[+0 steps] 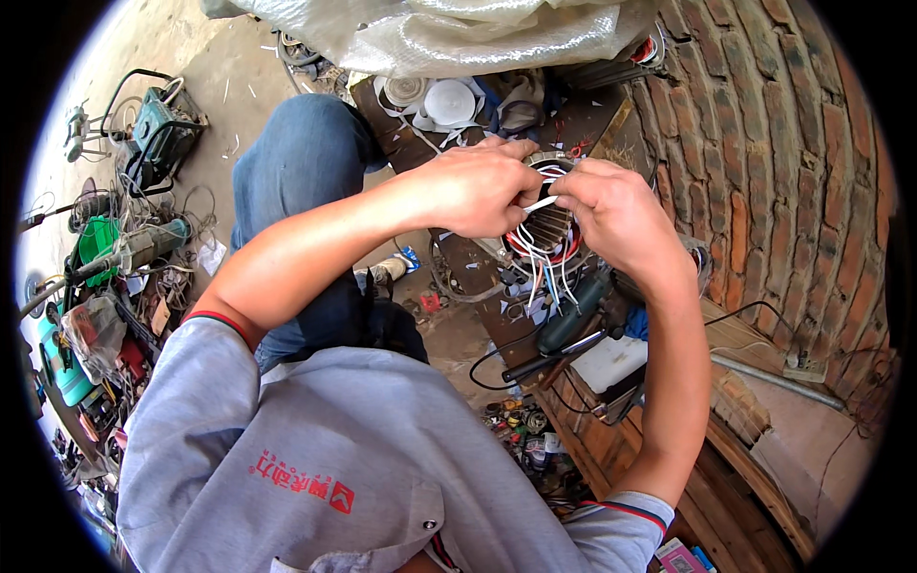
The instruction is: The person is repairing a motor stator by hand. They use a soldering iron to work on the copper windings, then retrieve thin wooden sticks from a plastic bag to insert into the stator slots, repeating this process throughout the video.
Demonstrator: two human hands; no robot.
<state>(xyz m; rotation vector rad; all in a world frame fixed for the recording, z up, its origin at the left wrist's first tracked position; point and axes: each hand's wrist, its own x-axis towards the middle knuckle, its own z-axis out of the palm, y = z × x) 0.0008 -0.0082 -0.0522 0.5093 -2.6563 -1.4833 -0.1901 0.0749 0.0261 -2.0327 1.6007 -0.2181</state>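
Stator, round and slotted, sits on the bench, right of the bent knee, wires apparently already run through it. From here, the left hand and right hand both pinch a white sleeve above it; white leads fan loose nearward, seemingly still unfinished.

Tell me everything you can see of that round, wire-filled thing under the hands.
The round, hollow body looks metallic, its open end facing the camera and its inner wall ridged. Red wire curves along the rim; leads, mostly white, spill over the near side. It sits on a brown bench. The left hand and right hand are over its far part, a white strip between them; whether either touches it is unclear.
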